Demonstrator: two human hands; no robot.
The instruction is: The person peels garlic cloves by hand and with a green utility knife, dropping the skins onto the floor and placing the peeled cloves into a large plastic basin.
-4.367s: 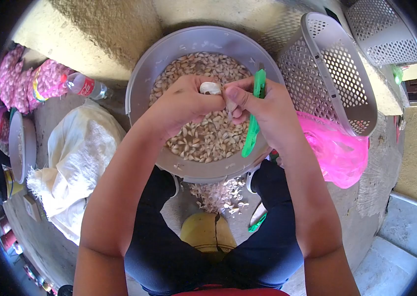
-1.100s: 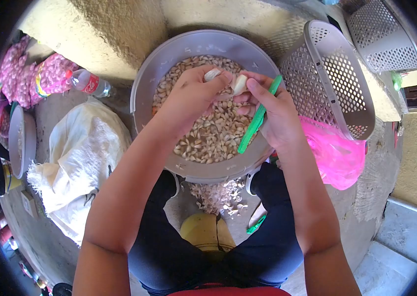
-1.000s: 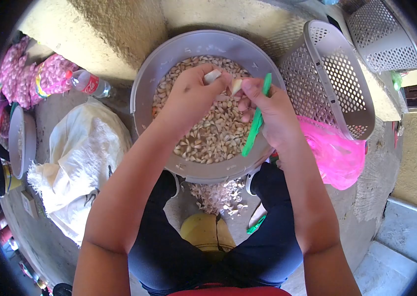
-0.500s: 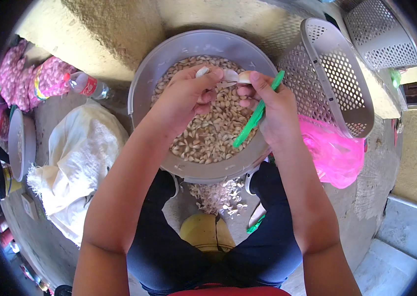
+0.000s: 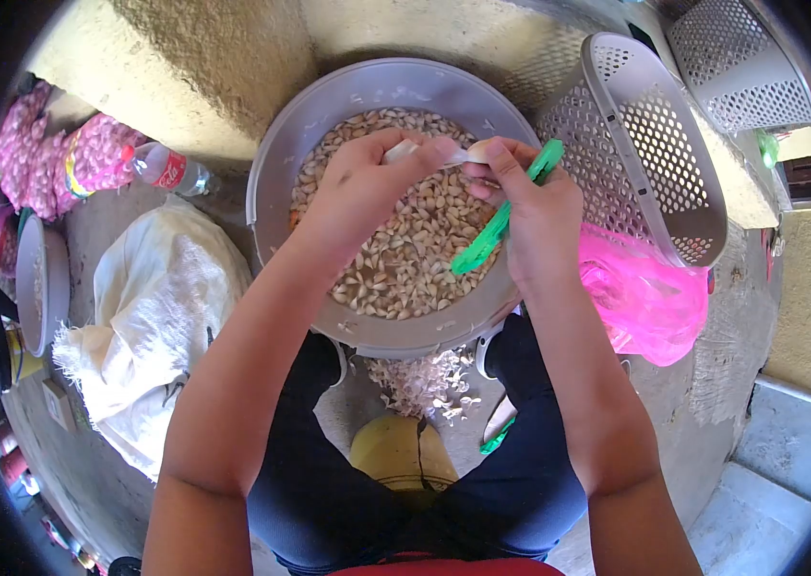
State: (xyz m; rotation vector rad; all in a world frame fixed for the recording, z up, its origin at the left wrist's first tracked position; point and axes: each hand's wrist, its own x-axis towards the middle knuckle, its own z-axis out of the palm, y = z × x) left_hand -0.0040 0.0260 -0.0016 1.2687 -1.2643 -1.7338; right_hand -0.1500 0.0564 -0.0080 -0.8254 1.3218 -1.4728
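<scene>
A wide grey basin (image 5: 281,182) holds a great many garlic cloves (image 5: 405,259) in liquid. Over it, my left hand (image 5: 381,168) has its fingers pinched on a whitish piece of garlic skin (image 5: 455,156). My right hand (image 5: 530,187) is closed round a knife with a green handle (image 5: 484,235), which slants down to the left from the palm. Between its thumb and forefinger sits a pale garlic clove (image 5: 478,151), close to the skin. The knife's blade cannot be made out clearly.
A grey perforated basket (image 5: 583,125) and a pink plastic bag (image 5: 641,298) lie right of the basin. At left are a white sack (image 5: 156,298), a bottle (image 5: 170,169) and pink net bags (image 5: 98,154). Peelings (image 5: 420,384) lie on the floor below the basin.
My left hand has moved slightly right, nearer my right hand. The green handle has turned a little and shows broader.
</scene>
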